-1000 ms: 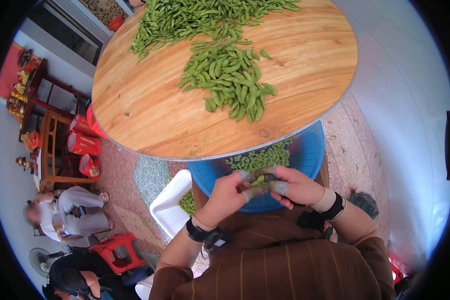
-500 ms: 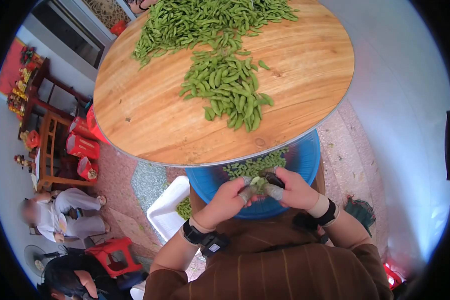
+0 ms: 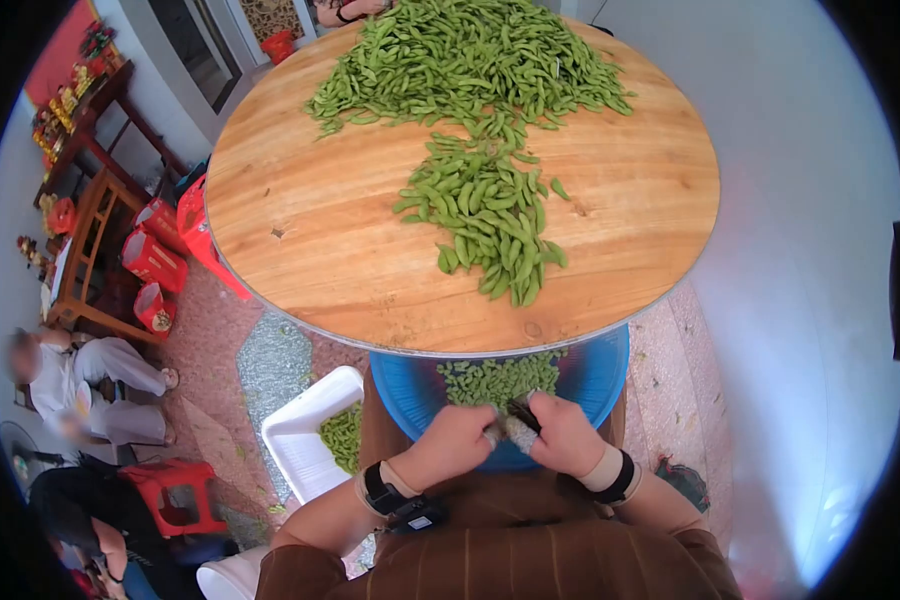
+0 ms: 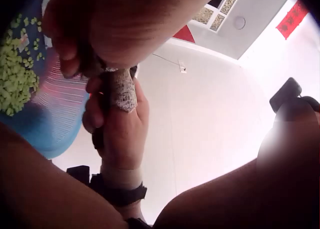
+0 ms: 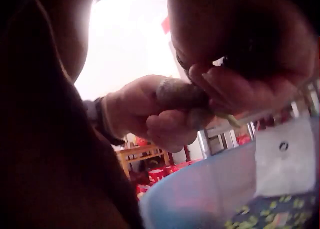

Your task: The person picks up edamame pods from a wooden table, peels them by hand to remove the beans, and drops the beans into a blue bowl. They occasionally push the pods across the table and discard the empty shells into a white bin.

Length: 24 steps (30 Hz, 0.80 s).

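Both hands meet over a blue basin (image 3: 390, 385) holding loose green beans (image 3: 500, 378). The left hand (image 3: 450, 442) and right hand (image 3: 570, 440) have curled fingers with greyish wrappings on some tips. In the right wrist view, a green pod (image 5: 231, 120) pokes out where the fingertips pinch together; in the head view the hands mostly hide it. Something dark shows by the right thumb, unclear in kind. A small heap of pods (image 3: 500, 225) lies on the round wooden table (image 3: 320, 240), with a larger pile (image 3: 470, 65) behind.
At the left of the basin, a white tray (image 3: 295, 440) holds green pieces. The table edge overhangs the basin's far side. Red stool (image 3: 175, 490), red containers (image 3: 155, 260) and two people stand or sit at left; another person's hand shows at the table's far edge.
The head view has tilted, so table and basin sit lower in the picture. The hands remain together over the basin; the pod seen between the fingertips earlier is now mostly hidden there.
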Tool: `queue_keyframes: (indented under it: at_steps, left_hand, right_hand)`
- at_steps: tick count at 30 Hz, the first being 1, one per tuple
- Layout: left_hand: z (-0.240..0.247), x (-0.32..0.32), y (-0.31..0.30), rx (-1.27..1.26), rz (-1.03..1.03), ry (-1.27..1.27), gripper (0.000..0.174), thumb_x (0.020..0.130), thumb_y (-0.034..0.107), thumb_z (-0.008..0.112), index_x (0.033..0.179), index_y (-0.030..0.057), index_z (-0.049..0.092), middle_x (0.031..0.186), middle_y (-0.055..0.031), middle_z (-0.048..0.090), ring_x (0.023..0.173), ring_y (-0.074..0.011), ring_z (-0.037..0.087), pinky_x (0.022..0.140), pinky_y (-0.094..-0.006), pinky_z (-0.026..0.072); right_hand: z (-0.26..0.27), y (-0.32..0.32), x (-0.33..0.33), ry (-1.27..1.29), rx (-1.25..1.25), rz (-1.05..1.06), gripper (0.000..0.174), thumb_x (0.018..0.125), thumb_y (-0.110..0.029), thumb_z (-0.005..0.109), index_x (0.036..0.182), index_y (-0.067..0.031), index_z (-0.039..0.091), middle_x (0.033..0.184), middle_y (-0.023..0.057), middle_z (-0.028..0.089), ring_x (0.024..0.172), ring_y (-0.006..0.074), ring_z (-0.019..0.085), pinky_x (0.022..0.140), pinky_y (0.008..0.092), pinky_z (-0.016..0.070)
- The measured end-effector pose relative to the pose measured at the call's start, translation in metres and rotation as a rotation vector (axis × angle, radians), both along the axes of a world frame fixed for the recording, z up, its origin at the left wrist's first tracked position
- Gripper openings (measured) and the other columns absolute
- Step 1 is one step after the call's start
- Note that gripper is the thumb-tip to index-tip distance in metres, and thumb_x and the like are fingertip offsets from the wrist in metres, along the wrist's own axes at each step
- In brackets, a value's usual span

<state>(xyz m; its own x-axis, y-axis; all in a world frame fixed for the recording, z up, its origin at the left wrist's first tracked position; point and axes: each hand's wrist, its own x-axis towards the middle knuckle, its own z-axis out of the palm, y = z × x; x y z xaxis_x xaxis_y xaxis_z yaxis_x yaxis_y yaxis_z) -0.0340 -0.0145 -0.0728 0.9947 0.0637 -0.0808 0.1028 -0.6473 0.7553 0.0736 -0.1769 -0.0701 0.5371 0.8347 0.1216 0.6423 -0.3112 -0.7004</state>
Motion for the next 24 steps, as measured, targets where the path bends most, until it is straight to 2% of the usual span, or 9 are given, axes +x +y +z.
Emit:
queue_keyframes:
  at_steps: [3, 5, 9, 12, 14, 16, 18, 21, 24]
  left_hand:
    - [0.007, 0.000, 0.006, -0.379, -0.132, 0.073, 0.011, 0.088, 0.008, 0.053, 0.091, 0.0044, 0.063, 0.065, -0.0066, 0.061, 0.059, -0.0171, 0.058, 0.056, -0.0314, 0.0469]
    - [0.018, 0.000, 0.009, -0.590, -0.159, 0.204, 0.011, 0.090, 0.011, 0.054, 0.092, 0.0047, 0.063, 0.067, -0.0038, 0.060, 0.059, -0.0133, 0.056, 0.056, -0.0284, 0.0457]
    - [0.026, -0.005, 0.020, -0.957, -0.123, 0.333, 0.016, 0.094, 0.018, 0.052, 0.092, 0.0054, 0.062, 0.073, 0.0022, 0.058, 0.063, -0.0045, 0.051, 0.056, -0.0205, 0.0420]
    - [0.032, -0.025, 0.034, -0.825, -0.002, 0.367, 0.015, 0.094, 0.015, 0.051, 0.093, 0.0047, 0.062, 0.073, 0.0018, 0.057, 0.065, -0.0053, 0.052, 0.059, -0.0219, 0.0433]
    - [0.013, -0.057, 0.059, -0.486, -0.027, 0.234, 0.014, 0.090, 0.016, 0.055, 0.092, 0.0040, 0.062, 0.073, -0.0025, 0.061, 0.065, -0.0139, 0.058, 0.060, -0.0292, 0.0465]
    - [0.019, -0.087, 0.083, 0.184, -0.102, 0.333, 0.018, 0.084, 0.021, 0.061, 0.091, 0.0048, 0.062, 0.077, -0.0096, 0.066, 0.070, -0.0275, 0.064, 0.063, -0.0382, 0.0494]
    - [0.026, -0.109, 0.085, 0.561, 0.125, 0.589, 0.027, 0.079, 0.029, 0.067, 0.087, 0.0041, 0.062, 0.080, -0.0161, 0.065, 0.074, -0.0356, 0.063, 0.065, -0.0434, 0.0500]
    - [0.023, -0.122, 0.088, 0.739, 0.372, 0.550, 0.031, 0.075, 0.031, 0.071, 0.085, 0.0031, 0.062, 0.079, -0.0170, 0.065, 0.074, -0.0339, 0.064, 0.065, -0.0431, 0.0506]
    - [0.026, -0.108, 0.079, 0.626, 0.282, 0.407, 0.031, 0.075, 0.029, 0.072, 0.087, 0.0024, 0.062, 0.080, -0.0168, 0.064, 0.075, -0.0337, 0.063, 0.065, -0.0432, 0.0501]
  right_hand:
    - [0.005, -0.004, 0.012, 0.316, -0.030, 0.071, 0.025, 0.083, -0.020, 0.066, 0.088, -0.0011, 0.050, 0.067, 0.0140, 0.057, 0.058, 0.0299, 0.058, 0.053, 0.0371, 0.0459]
    - [0.015, -0.005, 0.020, 1.204, -0.058, 0.152, 0.021, 0.087, -0.020, 0.063, 0.089, -0.0023, 0.051, 0.066, 0.0048, 0.056, 0.051, 0.0151, 0.054, 0.049, 0.0279, 0.0429]
    - [0.017, -0.004, 0.020, 1.313, 0.051, 0.204, 0.017, 0.089, -0.019, 0.062, 0.088, -0.0049, 0.053, 0.066, -0.0023, 0.053, 0.053, 0.0049, 0.049, 0.048, 0.0208, 0.0406]
    - [0.017, -0.001, 0.018, 0.948, -0.142, 0.069, 0.027, 0.086, -0.027, 0.068, 0.091, -0.0026, 0.058, 0.065, 0.0024, 0.056, 0.054, 0.0093, 0.052, 0.051, 0.0253, 0.0429]
    - [0.008, -0.004, 0.023, 0.207, -0.068, 0.182, 0.018, 0.084, -0.017, 0.065, 0.090, -0.0022, 0.058, 0.068, 0.0132, 0.060, 0.059, 0.0260, 0.061, 0.055, 0.0326, 0.0475]
    - [0.037, 0.001, 0.027, 0.230, -0.019, 0.074, 0.019, 0.083, -0.017, 0.066, 0.089, -0.0013, 0.058, 0.071, 0.0167, 0.060, 0.064, 0.0319, 0.061, 0.058, 0.0350, 0.0480]
    - [0.060, 0.006, 0.041, 0.176, 0.054, -0.105, 0.020, 0.082, -0.017, 0.066, 0.089, -0.0007, 0.058, 0.075, 0.0203, 0.061, 0.070, 0.0391, 0.061, 0.059, 0.0378, 0.0484]
    - [0.071, 0.021, 0.071, -0.130, 0.145, -0.305, 0.017, 0.081, -0.014, 0.063, 0.090, -0.0013, 0.056, 0.075, 0.0215, 0.061, 0.073, 0.0414, 0.060, 0.060, 0.0421, 0.0481]
    - [0.064, 0.045, 0.109, -0.413, 0.152, -0.375, 0.017, 0.077, -0.009, 0.061, 0.091, -0.0011, 0.055, 0.075, 0.0217, 0.060, 0.073, 0.0415, 0.059, 0.063, 0.0463, 0.0471]
